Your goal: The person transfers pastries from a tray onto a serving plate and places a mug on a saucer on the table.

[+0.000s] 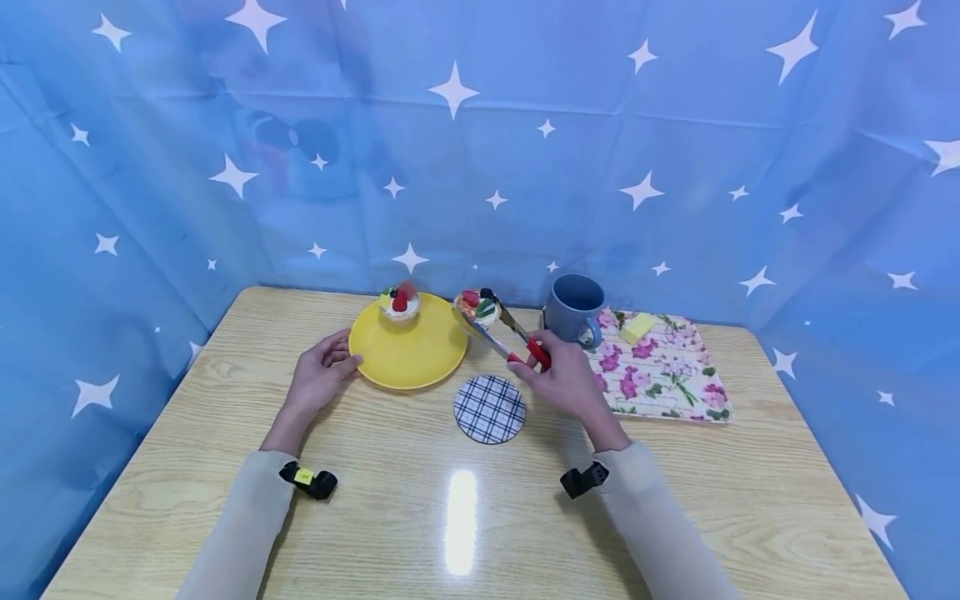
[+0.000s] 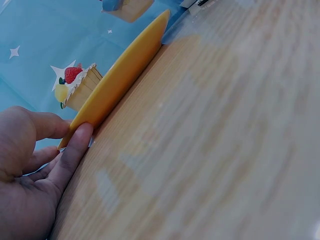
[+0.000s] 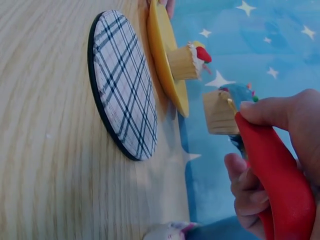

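Observation:
My left hand [image 1: 321, 372] pinches the left rim of a yellow plate [image 1: 405, 354], thumb and fingers on its edge in the left wrist view. On the plate's far side stands a cupcake [image 1: 400, 305] topped with white cream and a red berry. My right hand [image 1: 564, 372] grips tongs [image 3: 272, 175] with red handles. Between the tongs' tips is a second cupcake [image 3: 220, 114], its topping blue in the right wrist view, raised above the table beside the plate's right edge. Below and between the hands lies a round checked coaster [image 1: 490, 409].
At the right, a floral placemat [image 1: 675, 383] carries a yellow block [image 1: 637, 328]. A blue-grey mug [image 1: 576, 302] stands at the placemat's left edge, close to my right hand. Behind the wooden table [image 1: 360, 500] hangs a blue curtain [image 1: 480, 225] with white stars.

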`<state>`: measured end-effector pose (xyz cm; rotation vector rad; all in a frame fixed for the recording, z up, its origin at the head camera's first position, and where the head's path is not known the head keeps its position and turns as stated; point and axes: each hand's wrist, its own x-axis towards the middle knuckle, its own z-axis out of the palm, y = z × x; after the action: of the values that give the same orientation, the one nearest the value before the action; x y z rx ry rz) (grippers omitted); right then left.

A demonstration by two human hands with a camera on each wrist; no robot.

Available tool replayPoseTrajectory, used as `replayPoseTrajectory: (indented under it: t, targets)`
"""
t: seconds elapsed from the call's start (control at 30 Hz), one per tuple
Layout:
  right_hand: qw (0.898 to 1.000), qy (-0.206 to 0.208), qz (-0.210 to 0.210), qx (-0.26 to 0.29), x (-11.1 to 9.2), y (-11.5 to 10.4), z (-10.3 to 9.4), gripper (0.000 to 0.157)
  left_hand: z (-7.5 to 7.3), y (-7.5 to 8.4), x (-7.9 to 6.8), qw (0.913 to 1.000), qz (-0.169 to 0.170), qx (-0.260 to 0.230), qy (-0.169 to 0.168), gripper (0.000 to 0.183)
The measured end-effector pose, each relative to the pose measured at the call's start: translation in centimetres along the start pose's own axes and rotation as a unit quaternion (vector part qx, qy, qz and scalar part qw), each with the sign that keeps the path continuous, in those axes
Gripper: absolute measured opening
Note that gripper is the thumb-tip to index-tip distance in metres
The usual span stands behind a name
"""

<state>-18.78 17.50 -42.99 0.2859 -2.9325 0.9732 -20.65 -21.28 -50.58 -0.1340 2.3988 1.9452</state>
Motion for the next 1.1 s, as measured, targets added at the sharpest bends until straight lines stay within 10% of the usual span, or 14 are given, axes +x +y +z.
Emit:
replayPoseTrajectory:
  t: [1.1]
  targets:
    - [0.999, -0.045, 0.001, 0.006, 2.1, -1.7, 3.3, 0.058, 0.1, 0.2, -0.3, 1.0, 0.0, 0.002, -0.002, 0.063]
